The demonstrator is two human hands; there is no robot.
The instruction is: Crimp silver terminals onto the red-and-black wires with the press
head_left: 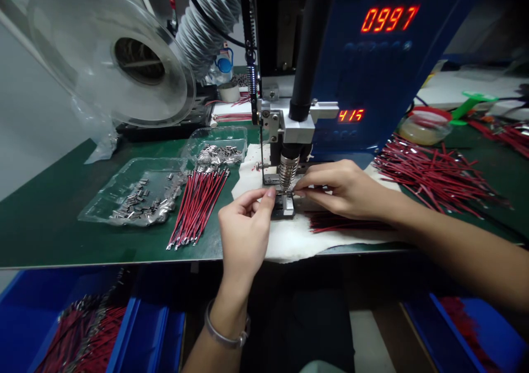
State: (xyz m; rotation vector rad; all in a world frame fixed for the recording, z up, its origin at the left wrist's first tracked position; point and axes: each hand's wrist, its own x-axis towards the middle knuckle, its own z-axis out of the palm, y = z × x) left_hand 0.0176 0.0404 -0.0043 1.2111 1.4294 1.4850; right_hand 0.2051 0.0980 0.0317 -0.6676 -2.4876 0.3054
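My left hand (244, 224) pinches thumb and forefinger at the left side of a small metal fixture (285, 205) under the machine's ribbed metal tip (288, 170). What it pinches is too small to name. My right hand (343, 188) reaches in from the right, fingers pressed together at the fixture's right side. Beneath that hand lies a bunch of red wires (343, 222) on a white cloth (297, 238). Just left of my left hand, a bundle of red-and-black wires (198, 207) rests on the green bench (45, 219).
Clear plastic trays (136, 196) of small metal sleeves sit at the left. A large pile of red wires (433, 174) spreads at the right. The blue machine (372, 64) shows 0997 and 415. Blue bins (82, 329) with finished wires hang below the bench edge. A clear reel (119, 53) stands back left.
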